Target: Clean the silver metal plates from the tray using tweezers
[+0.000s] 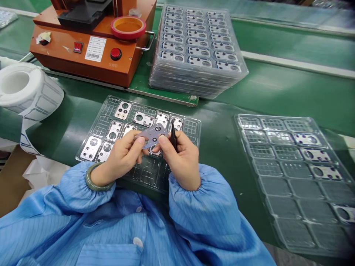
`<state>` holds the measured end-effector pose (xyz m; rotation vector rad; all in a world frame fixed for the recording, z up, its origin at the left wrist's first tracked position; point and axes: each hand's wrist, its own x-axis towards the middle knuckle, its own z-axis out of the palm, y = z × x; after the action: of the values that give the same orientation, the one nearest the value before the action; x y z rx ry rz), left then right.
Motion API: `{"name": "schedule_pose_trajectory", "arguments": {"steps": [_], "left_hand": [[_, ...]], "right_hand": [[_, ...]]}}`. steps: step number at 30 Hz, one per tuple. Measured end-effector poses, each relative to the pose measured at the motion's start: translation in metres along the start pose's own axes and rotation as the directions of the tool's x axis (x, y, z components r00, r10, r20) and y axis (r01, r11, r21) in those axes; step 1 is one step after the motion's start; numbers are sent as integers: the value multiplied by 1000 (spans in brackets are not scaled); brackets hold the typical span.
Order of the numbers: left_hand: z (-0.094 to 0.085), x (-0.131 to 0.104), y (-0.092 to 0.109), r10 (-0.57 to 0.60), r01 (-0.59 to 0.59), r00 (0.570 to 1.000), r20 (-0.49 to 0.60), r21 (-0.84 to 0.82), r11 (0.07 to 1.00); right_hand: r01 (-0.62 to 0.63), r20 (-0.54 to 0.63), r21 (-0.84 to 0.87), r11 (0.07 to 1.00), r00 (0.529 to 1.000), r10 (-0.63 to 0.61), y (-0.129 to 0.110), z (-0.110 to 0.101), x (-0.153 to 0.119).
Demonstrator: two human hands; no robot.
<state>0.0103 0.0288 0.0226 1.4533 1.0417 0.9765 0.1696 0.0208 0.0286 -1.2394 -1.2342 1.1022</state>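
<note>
A thin grey-violet camera lens plate (152, 134) with dark-ringed round holes is held up at a tilt over the near tray. My left hand (124, 150), with a green bangle at its wrist, pinches the plate's left end. The right end is between the thumb and fingers of my right hand (181, 157). That same hand also grips black tweezers (173, 136), tip pointing up and away. Beneath both hands lies a clear plastic tray (149, 170), partly hidden, with several silver lens plates (114, 130) in its pockets.
Behind the tray stands an orange machine (83, 59) bearing a red tape roll (128, 28). Filled clear trays (198, 48) are stacked beside it. A label roll (30, 87) is at left. Another tray (291, 188), holding several plates, lies at right.
</note>
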Motion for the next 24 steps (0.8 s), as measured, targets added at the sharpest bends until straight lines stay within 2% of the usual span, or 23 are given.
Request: {"name": "schedule_pose_trajectory", "arguments": {"steps": [4,8,12,15,17,19,22,24], "left_hand": [[-5,0,8,-31,46,997,-69,230,972],[-13,-9,14,-87,58,996,21,587,808],[-20,-24,12,-101,31,994,38,794,608],[-26,-31,12,-16,33,999,-28,849,527],[-30,-32,15,90,8,994,-64,855,519],[-34,-31,17,178,-71,984,-32,836,544],[-37,-28,18,227,-196,971,69,772,604],[-38,-28,17,225,-233,968,112,736,635]], "right_hand": [[36,-27,-209,977,999,-43,2,-3,4],[106,-52,-442,891,988,-143,3,-6,4],[209,46,-584,784,973,-224,4,-5,3],[310,147,-640,703,947,-284,6,-4,1],[397,232,-650,648,916,-328,7,-2,0],[480,313,-641,599,876,-368,9,-1,-1],[556,397,-607,568,831,-390,12,1,-3],[580,433,-590,562,815,-387,12,2,-4]]}}
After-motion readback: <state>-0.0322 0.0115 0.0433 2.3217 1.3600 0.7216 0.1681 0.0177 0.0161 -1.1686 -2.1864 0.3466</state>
